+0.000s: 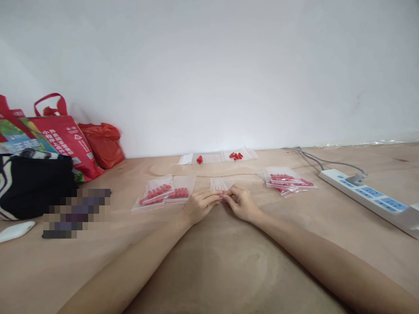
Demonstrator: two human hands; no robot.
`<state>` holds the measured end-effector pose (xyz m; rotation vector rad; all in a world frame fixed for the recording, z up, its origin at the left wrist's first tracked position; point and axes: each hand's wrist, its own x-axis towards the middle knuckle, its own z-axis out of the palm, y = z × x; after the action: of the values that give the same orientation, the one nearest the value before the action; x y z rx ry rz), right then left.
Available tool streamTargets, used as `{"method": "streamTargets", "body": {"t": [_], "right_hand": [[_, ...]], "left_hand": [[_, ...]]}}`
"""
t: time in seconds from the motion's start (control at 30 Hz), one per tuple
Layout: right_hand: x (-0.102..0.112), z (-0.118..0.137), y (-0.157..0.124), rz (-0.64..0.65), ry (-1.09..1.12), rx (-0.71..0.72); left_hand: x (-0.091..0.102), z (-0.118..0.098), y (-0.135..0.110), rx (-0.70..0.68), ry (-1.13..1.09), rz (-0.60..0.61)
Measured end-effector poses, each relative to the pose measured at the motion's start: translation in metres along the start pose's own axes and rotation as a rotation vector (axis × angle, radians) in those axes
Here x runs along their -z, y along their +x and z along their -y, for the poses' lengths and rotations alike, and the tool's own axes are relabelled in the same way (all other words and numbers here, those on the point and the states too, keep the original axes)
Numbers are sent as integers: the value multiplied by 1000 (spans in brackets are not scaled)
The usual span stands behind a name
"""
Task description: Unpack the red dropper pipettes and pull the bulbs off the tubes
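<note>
My left hand (202, 204) and my right hand (240, 202) meet at the middle of the table, fingertips almost touching. Both pinch the near edge of a small clear zip bag (221, 183), whose far end lies flat. A bit of red shows between the fingertips; the fingers hide most of it. Left of my hands, zip bags (157, 194) hold several red bullet-shaped pieces that look like foam earplugs. More filled zip bags (288, 179) lie stacked to the right. By the wall, loose red pieces (236, 155) rest on clear bags.
A white power strip (369, 196) with a grey cable lies at the right. At the left are a red shopping bag (70, 141), a red plastic bag (103, 144), a black cloth bag (39, 187), a white case (16, 231) and a pixelated dark object (78, 213). A wall bounds the back.
</note>
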<state>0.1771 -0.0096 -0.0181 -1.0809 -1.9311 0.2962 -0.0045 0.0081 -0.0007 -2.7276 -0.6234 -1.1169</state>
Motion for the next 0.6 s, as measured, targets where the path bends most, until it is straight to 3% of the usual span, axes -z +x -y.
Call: {"method": "streamTargets", "body": {"t": [0.17,0.43,0.6], "right_hand": [[0,0,0,-21,-5,2],[2,0,1,66,-46,101],[3,4,0,47,-162,91]], "left_hand": [[0,2,-1,-72,0,-37],[1,0,-1,2,0,-37],[-4,2,-2,14,-25,-51]]}}
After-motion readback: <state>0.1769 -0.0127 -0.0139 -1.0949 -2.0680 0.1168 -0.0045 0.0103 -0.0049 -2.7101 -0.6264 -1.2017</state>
